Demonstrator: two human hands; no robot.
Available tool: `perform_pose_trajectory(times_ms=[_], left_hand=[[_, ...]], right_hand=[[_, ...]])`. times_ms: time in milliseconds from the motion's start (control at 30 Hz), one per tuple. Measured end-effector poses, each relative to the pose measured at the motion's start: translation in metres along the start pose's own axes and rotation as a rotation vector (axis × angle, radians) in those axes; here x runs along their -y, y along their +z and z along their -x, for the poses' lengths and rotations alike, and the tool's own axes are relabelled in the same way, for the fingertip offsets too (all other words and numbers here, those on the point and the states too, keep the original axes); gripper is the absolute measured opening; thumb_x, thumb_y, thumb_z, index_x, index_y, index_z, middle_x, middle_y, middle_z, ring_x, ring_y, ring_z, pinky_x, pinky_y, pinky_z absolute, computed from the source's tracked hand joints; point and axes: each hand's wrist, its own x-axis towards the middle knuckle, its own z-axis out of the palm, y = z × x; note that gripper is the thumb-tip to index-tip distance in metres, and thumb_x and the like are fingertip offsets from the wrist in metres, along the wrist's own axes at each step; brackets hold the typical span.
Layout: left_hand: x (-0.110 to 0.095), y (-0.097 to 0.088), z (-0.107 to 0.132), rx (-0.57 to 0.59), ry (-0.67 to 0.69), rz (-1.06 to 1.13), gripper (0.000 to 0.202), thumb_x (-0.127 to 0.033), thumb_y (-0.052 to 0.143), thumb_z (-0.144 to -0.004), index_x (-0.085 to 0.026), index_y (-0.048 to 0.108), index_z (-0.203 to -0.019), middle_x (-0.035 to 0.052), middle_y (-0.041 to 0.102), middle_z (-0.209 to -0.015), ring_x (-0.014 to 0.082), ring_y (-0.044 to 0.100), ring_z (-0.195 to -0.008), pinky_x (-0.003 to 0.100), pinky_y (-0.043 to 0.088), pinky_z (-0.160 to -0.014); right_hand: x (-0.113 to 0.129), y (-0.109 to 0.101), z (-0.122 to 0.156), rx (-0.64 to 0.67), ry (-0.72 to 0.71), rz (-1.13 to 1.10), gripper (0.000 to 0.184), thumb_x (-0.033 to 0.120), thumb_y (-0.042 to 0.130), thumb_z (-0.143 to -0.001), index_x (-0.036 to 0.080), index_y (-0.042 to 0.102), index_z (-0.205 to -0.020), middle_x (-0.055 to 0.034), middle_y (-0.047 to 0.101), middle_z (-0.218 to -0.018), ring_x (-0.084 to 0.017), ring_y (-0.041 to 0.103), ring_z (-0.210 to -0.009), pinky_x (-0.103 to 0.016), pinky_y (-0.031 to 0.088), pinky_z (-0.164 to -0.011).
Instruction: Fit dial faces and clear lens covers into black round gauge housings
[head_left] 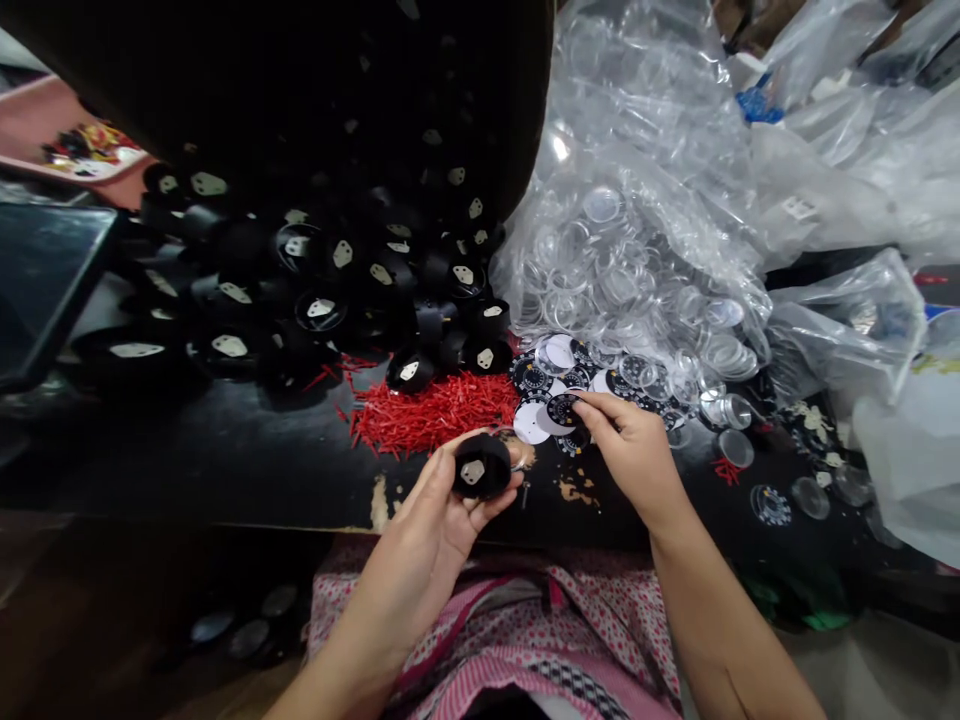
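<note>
My left hand [439,510] is closed around a round black plastic casing [481,466] with a small white plate on it, held just above the black table's near edge. My right hand [628,440] reaches forward and pinches a black printed dial disc [562,410] at the edge of a small heap of black and white dial discs [559,375]. A pile of thin red pointers [435,410] lies just left of the discs, beyond my left hand.
A large heap of black casings [322,290] spills from a dark bag at the back left. Clear plastic bags [645,230] full of round transparent lenses fill the right. Loose lenses [739,448] lie on the black table [225,460]. Pink patterned cloth [525,630] covers my lap.
</note>
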Motion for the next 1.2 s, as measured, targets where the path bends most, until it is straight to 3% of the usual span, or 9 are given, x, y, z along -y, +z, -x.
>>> perform_pose_trajectory(times_ms=[67,133,233,333,433,533,767,1000,1200], left_hand=[[0.000,0.003,0.001,0.035,-0.042,0.065,0.030,-0.048,0.065,-0.087,-0.025,0.072,-0.106,0.0045,0.076,-0.102,0.0181,0.073,-0.088,0.027,0.060,-0.077],[0.001,0.004,0.002,0.082,-0.100,0.119,0.032,-0.050,0.068,-0.084,-0.027,0.073,-0.106,0.0039,0.076,-0.102,0.0177,0.073,-0.085,0.026,0.060,-0.075],[0.002,0.002,0.000,0.071,-0.129,0.137,0.036,-0.054,0.070,-0.082,-0.029,0.073,-0.107,0.0037,0.077,-0.101,0.0160,0.073,-0.079,0.023,0.060,-0.070],[0.000,-0.002,-0.002,-0.019,-0.016,0.092,0.038,-0.053,0.068,-0.083,-0.027,0.071,-0.110,0.0050,0.076,-0.106,0.0154,0.072,-0.086,0.021,0.059,-0.073],[-0.001,-0.003,-0.001,-0.030,0.030,0.036,0.038,-0.048,0.064,-0.089,-0.026,0.067,-0.120,0.0070,0.074,-0.115,0.0181,0.070,-0.101,0.024,0.058,-0.081],[0.001,0.000,0.002,0.011,-0.008,0.006,0.030,-0.040,0.064,-0.091,-0.025,0.070,-0.115,0.0062,0.074,-0.114,0.0196,0.069,-0.105,0.028,0.057,-0.087],[0.013,0.006,0.009,0.018,0.025,-0.158,0.031,-0.040,0.069,-0.086,-0.035,0.070,-0.117,-0.0018,0.060,-0.139,0.0295,0.048,-0.135,0.042,0.053,-0.102],[0.016,-0.009,0.008,0.141,0.056,-0.315,0.040,-0.035,0.063,-0.092,-0.035,0.060,-0.131,-0.0015,0.055,-0.145,0.0244,0.045,-0.138,0.035,0.045,-0.109],[0.017,-0.013,0.011,0.116,0.054,-0.429,0.030,-0.023,0.066,-0.087,-0.028,0.065,-0.117,0.0003,0.067,-0.129,0.0192,0.060,-0.121,0.030,0.048,-0.104]], right_hand=[[0.007,0.001,0.005,-0.050,-0.058,-0.066,0.020,0.034,0.059,-0.092,0.027,0.074,-0.104,-0.0043,0.071,-0.109,-0.023,0.064,-0.104,-0.043,0.046,-0.098],[0.018,0.006,0.011,-0.048,-0.063,-0.168,0.016,0.032,0.060,-0.091,0.024,0.073,-0.096,-0.0047,0.070,-0.106,-0.021,0.065,-0.101,-0.039,0.050,-0.092],[0.032,0.016,0.019,0.131,0.104,-0.459,0.011,0.031,0.063,-0.088,0.023,0.064,-0.096,0.0002,0.067,-0.085,-0.016,0.067,-0.074,-0.031,0.056,-0.070],[0.036,0.021,0.020,0.272,0.187,-0.652,0.033,0.024,0.063,-0.086,0.027,0.055,-0.118,0.0017,0.065,-0.095,-0.012,0.066,-0.063,-0.028,0.055,-0.064],[0.035,0.019,0.018,0.289,0.147,-0.558,0.029,0.023,0.061,-0.088,0.027,0.060,-0.116,-0.0004,0.066,-0.103,-0.014,0.069,-0.079,-0.029,0.055,-0.073],[0.041,0.017,0.021,0.155,0.078,-0.362,0.014,0.025,0.063,-0.088,0.026,0.066,-0.101,0.0004,0.068,-0.095,-0.016,0.065,-0.092,-0.030,0.051,-0.084],[0.059,0.029,0.031,0.110,-0.053,-0.178,0.003,0.022,0.062,-0.089,0.023,0.062,-0.092,0.0004,0.066,-0.090,-0.014,0.061,-0.081,-0.028,0.048,-0.074],[0.054,0.024,0.024,0.258,0.049,-0.116,0.008,0.026,0.062,-0.089,0.022,0.055,-0.089,0.0011,0.061,-0.086,-0.015,0.059,-0.077,-0.028,0.046,-0.070],[0.046,0.023,0.041,0.417,0.101,-0.232,0.012,0.021,0.055,-0.090,0.024,0.053,-0.102,0.0011,0.061,-0.091,-0.013,0.060,-0.078,-0.027,0.049,-0.068]])
